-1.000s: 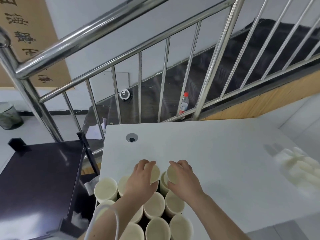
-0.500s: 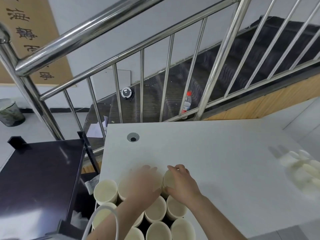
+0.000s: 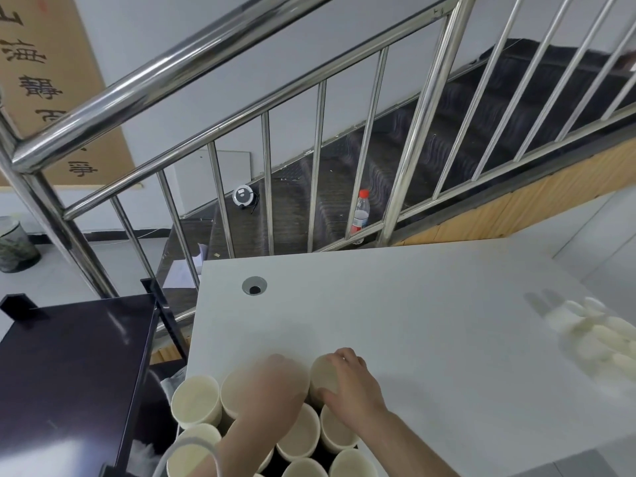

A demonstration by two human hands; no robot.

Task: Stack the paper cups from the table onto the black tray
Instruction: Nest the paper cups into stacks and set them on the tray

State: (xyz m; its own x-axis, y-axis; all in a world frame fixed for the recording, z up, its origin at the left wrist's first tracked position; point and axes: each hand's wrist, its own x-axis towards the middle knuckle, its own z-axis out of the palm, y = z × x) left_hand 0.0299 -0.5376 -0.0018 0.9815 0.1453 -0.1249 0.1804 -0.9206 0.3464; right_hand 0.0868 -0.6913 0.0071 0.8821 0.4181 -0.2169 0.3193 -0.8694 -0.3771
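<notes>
A: What is each hand doing right now?

B: The right hand (image 3: 347, 385) is curling its fingers round a paper cup (image 3: 321, 376) at the far end of the cluster, thumb on the near side. The left hand (image 3: 272, 390) is lying over the neighbouring cup (image 3: 237, 389), but it is blurring, so I cannot tell whether it is gripping or just resting.

A: And where are the cups going?

B: More cups (image 3: 196, 401) are standing upright, rims touching, at the near edge of the white surface (image 3: 413, 321). The black tray (image 3: 306, 468) is only showing as dark gaps between them, so its edges are hidden.

A: Any advice for doing this well?

B: I'd judge they are seating two cups. Keep each one upright, lower it straight, and let go only once its base is sitting flat, without nudging the neighbours.
</notes>
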